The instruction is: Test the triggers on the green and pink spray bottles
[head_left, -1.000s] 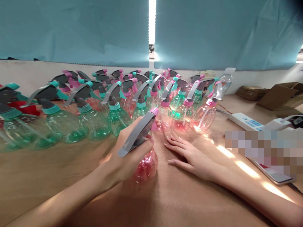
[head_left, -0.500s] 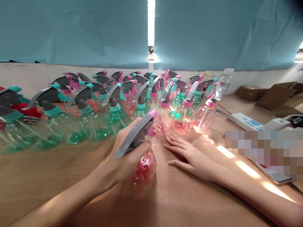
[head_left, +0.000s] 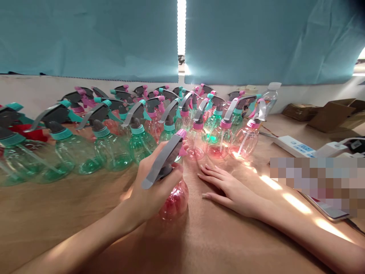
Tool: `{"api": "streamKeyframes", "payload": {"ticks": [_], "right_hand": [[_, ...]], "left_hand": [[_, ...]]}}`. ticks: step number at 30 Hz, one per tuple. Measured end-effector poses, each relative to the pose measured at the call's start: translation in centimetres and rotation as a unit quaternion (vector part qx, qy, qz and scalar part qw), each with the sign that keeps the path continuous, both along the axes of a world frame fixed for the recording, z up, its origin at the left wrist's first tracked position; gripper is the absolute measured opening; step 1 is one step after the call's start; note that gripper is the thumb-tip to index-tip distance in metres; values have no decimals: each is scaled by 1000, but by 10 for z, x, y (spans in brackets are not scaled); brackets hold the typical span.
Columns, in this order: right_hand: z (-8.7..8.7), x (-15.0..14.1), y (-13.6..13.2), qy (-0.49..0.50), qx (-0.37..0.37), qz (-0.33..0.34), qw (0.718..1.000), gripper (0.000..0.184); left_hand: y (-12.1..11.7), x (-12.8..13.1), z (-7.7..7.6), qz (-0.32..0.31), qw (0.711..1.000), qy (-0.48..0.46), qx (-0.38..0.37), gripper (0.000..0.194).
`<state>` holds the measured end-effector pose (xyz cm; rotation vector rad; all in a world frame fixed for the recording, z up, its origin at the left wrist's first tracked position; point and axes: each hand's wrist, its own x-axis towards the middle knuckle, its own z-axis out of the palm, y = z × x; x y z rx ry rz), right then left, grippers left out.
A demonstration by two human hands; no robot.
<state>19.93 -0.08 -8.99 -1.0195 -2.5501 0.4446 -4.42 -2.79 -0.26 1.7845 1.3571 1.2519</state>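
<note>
My left hand (head_left: 154, 182) is wrapped round the neck of a spray bottle (head_left: 175, 203) with a clear pink body. Its grey trigger head has a pink nozzle pointing away from me, and my fingers hide the collar. My right hand (head_left: 222, 186) lies flat on the brown tabletop (head_left: 216, 243), fingers spread, holding nothing. Just beyond it stand pink spray bottles (head_left: 218, 146), upright. Green spray bottles (head_left: 114, 152) form a row to the left, with more green and pink ones behind.
On the right are a white power strip (head_left: 295, 146) with plugs, a phone (head_left: 327, 209), partly blurred out, and cardboard boxes (head_left: 332, 116). A clear capped bottle (head_left: 270, 97) stands near the wall. Something red (head_left: 35, 133) shows behind the green bottles at left.
The held spray bottle's head has turned and tilted slightly, its nozzle shifting a little left and its lever end a little right. My right hand stays in place.
</note>
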Motion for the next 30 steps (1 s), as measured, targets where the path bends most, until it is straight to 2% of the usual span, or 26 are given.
{"api": "streamKeyframes", "payload": {"ticks": [4,12,30], "right_hand": [[1,0,0,-9,-2,-1,1000,60],[3,-1,-1,0,-4,1,1000,59],[1,0,-1,-12,6,1,1000,59]], "left_hand": [[0,0,0,-3,1000,0,3,5],[-1,3,8,-59,998,-10,9,10],[1,3,7,-60,998,-4,2,10]]}}
